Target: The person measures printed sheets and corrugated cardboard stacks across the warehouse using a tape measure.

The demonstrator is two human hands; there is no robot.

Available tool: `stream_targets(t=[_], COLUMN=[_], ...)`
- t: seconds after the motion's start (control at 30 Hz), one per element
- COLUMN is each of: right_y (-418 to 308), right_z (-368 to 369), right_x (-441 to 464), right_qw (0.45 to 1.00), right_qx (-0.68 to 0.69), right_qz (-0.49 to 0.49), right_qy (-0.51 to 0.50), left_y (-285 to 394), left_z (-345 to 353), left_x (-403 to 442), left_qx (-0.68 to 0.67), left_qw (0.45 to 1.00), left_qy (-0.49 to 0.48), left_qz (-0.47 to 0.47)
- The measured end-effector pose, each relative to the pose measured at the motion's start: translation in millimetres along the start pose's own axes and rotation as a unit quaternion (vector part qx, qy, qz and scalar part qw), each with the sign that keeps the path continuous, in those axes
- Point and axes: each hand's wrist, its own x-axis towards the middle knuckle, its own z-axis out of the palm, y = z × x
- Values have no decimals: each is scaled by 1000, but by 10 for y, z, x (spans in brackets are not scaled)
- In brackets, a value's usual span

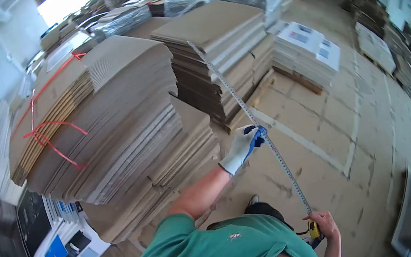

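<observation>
- I saw the gloved left hand (243, 146), fingers curled closed on the tape blade (289, 174).
- Right hand (326, 224), bare, gripped the yellow tape case (314, 229) beside the green shirt (219, 250).
- Tape blade ran toward the cardboard stack (220, 18); couldn't tell contact.

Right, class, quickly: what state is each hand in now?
Left hand: closed, gloved, gripping the extended tape blade partway along.
Right hand: closed, bare, holding the yellow tape measure case.
</observation>
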Motion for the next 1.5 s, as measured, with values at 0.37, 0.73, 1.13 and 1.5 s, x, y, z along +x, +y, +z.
stream_targets(t=[0.37, 0.73, 1.13, 1.5], right_y=[-2225, -4054, -5206, -5385], right_z=[-1235, -1651, -1616, -1462], right_x=[3162, 5676, 7891, 8187], right_qw=[986, 993, 977, 978], right_qx=[-91, 5, 39, 35], right_qz=[-113, -44, -67, -6], right_qy=[-86, -111, -199, -204], left_y=[657, 958, 721, 797], left_z=[-1066, -1852, -2634, -2585], left_x=[3445, 6039, 6485, 6508], left_qx=[23, 419, 715, 717], left_qw=[977, 858, 617, 619], left_qy=[196, 271, 325, 304], left_qz=[79, 118, -43, -101])
